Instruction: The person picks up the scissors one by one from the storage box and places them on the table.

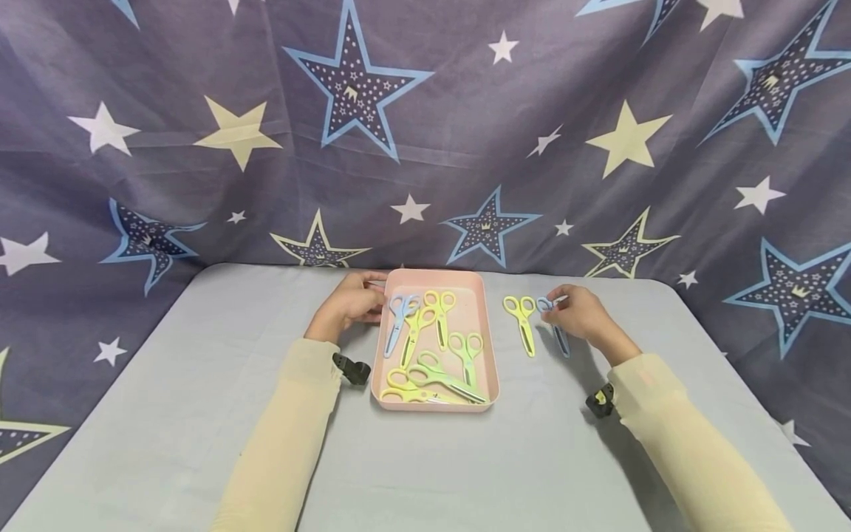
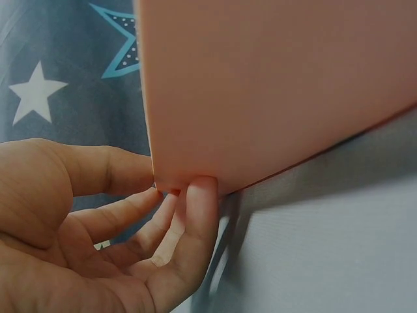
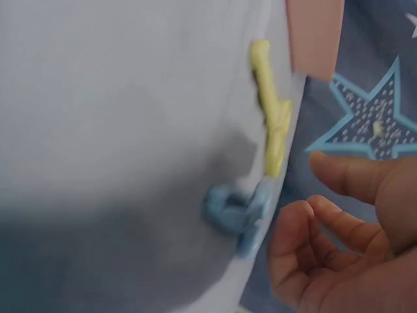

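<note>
Apparently, the right hand [image 1: 580, 312] holds nothing: thumb and fingertips are bent but parted beside the handles of the blue scissors [image 1: 561, 340], which lie right of the pink tray [image 1: 473, 312]. Contact I cannot tell. Yellow scissors [image 1: 523, 319] lie between that blue pair and the tray. The left hand [image 1: 349, 301] seems to grip the tray's far left corner, fingers bent about it. A poorly aimed pinch could knock the yellow pair, its handles being just beside the blue ones; a tug on the corner might slide the loose green scissors [image 1: 444, 378] overlapping others inside the tray.
</note>
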### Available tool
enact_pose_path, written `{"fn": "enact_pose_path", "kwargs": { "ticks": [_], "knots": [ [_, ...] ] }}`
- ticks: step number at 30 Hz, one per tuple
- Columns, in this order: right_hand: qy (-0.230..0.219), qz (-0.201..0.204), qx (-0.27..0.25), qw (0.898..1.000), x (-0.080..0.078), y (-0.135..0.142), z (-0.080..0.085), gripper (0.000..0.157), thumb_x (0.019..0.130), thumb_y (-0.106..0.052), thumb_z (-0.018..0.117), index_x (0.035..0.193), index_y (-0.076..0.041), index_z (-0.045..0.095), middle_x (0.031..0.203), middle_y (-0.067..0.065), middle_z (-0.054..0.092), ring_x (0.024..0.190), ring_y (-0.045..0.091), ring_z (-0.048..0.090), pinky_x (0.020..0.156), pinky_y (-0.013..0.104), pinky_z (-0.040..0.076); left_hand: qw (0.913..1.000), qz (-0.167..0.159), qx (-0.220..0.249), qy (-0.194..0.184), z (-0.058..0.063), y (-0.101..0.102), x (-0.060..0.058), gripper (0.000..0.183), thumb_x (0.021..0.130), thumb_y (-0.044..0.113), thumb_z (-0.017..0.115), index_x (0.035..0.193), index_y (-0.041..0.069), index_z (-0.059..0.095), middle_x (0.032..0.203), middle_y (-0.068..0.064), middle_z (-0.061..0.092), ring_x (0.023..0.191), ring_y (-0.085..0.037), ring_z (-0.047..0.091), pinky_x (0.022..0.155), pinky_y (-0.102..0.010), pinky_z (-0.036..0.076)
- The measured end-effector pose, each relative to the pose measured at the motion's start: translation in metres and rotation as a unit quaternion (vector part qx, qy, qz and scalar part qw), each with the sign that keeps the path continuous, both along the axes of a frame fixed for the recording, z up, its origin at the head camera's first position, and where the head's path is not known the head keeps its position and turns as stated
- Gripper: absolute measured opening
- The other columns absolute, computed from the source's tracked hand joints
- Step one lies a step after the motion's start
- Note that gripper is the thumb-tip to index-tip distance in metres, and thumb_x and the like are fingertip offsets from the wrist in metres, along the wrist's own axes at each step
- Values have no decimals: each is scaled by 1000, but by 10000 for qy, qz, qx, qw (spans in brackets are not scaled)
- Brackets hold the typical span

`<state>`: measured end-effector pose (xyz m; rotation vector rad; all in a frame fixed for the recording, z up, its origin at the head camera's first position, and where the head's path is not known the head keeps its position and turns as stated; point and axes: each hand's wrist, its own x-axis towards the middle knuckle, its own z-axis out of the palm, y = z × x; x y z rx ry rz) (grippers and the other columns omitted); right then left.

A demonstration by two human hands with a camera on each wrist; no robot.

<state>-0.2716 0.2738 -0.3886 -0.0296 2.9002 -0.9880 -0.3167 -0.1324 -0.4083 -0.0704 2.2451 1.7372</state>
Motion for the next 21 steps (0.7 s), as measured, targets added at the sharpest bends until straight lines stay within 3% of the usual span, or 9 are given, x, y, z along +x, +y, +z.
{"fn": "enact_pose_path", "kwargs": {
  "ticks": [6, 12, 21],
  "knots": [
    [336, 426, 14, 9985, 5, -23, 11, 40, 92, -13, 72, 126, 6, 62, 103, 21, 69, 88, 30, 65, 73, 39, 56, 10000, -7, -40, 12, -2, 0, -1, 62, 91, -8, 58, 151, 5, 47, 129, -21, 57, 87, -22, 63, 71, -32, 62],
    [765, 992, -82, 9921, 13, -47, 19, 35, 91, -13, 72, 120, 5, 65, 94, 17, 72, 82, 27, 67, 69, 35, 56, 10000, -41, -8, 44, -3, -1, -1, 62, 90, -8, 58, 151, 4, 47, 129, -21, 57, 87, -22, 64, 71, -33, 63],
    [793, 1707, 64, 9821, 34, -89, 30, 35, 92, -13, 73, 123, 1, 64, 92, 10, 71, 80, 21, 68, 69, 35, 58, 10000, -29, 36, 25, -3, -1, -1, 61, 92, -7, 59, 150, 5, 47, 129, -21, 56, 88, -22, 64, 72, -33, 63]
  ]
}}
